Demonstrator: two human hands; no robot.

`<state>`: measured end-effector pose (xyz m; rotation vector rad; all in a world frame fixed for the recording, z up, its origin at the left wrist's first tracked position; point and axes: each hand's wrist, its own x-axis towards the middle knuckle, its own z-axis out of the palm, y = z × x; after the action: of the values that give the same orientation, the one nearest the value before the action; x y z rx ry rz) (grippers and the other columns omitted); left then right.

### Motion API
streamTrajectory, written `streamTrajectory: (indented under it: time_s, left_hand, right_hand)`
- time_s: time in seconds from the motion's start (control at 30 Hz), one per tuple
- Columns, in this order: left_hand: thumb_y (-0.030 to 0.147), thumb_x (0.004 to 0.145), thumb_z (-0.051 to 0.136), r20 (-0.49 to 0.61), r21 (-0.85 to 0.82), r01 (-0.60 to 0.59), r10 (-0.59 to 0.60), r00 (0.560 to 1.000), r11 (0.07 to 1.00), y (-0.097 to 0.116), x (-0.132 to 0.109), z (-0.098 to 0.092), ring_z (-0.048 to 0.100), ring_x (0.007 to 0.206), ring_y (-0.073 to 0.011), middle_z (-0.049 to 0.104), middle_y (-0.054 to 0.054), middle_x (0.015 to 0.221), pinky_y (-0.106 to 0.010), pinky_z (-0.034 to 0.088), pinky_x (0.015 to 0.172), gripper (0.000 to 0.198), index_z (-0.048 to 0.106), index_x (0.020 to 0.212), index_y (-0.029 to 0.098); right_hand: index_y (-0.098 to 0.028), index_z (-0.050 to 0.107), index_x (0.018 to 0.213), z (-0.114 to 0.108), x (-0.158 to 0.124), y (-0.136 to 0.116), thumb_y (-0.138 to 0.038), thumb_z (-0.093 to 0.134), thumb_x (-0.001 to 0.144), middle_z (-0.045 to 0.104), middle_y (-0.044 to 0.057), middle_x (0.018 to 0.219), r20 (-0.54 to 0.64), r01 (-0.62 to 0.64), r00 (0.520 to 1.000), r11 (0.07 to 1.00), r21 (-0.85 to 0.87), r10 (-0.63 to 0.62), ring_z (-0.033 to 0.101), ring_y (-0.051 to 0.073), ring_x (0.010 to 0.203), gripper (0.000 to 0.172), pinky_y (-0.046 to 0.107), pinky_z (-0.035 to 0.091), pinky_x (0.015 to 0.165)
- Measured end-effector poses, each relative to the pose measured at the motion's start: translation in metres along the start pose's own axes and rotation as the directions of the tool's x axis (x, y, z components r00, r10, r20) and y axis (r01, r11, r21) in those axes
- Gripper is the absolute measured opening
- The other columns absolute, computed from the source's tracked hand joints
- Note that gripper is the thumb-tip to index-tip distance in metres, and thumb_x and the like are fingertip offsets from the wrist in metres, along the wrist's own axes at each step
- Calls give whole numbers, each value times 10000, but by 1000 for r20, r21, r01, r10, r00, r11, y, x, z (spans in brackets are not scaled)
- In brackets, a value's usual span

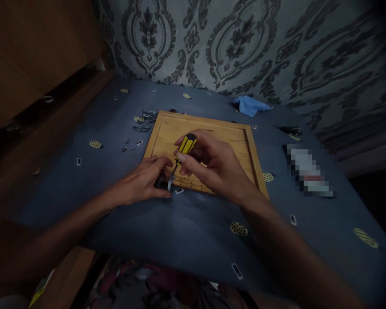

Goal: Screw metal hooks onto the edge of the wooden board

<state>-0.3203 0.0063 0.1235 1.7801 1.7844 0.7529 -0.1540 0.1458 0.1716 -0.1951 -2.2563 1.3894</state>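
Note:
A framed wooden board (225,137) lies on a dark blue patterned cloth. My right hand (212,165) grips a yellow and black screwdriver (188,143), which tilts with its shaft pointing down and left to the board's near edge. At that edge, by the near left corner, my left hand (148,178) holds a small metal piece (170,183) between thumb and fingers. The screwdriver's tip meets or nearly meets this piece; the exact contact is too small to tell.
Wire hooks (144,122) and several small screws (125,148) lie left of the board. A blue rag (251,106) is near the wall, with a dark object (291,130) and a pixelated item (309,171) at the right. Wooden furniture (41,51) borders the left.

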Motion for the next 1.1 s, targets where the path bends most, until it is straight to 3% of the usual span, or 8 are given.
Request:
streamTrajectory:
  time_s: [0.17, 0.37, 1.1]
  left_hand:
    - [347, 822, 847, 14, -17, 16, -16, 1000, 1000, 2, 0, -2, 648, 1079, -299, 673, -64, 1140, -447, 537, 943, 471, 521, 1143, 235]
    - [342, 818, 855, 18, -29, 14, -14, 1000, 999, 3, 0, -2, 656, 1070, -298, 678, -57, 1110, -447, 533, 940, 477, 526, 1145, 234]
    - [357, 833, 835, 14, -35, 3, -2, 1000, 999, 4, -1, -4, 657, 1073, -296, 693, -67, 1123, -444, 540, 929, 434, 531, 1118, 235]
  right_hand:
    - [-256, 514, 862, 10, -2, 4, -589, 760, 914, 611, -18, 786, -124, -2, 992, 1000, -29, -1, 604, 143, 592, 418, 311, 534, 534]
    - [-259, 526, 862, 10, -2, 1, -566, 779, 908, 576, -29, 746, -233, 16, 972, 1000, 1, -15, 578, 136, 565, 400, 303, 485, 494]
    - [-263, 508, 854, 11, 0, 14, -604, 763, 903, 569, -30, 723, -202, -6, 979, 999, -34, -1, 559, 138, 568, 429, 292, 465, 486]
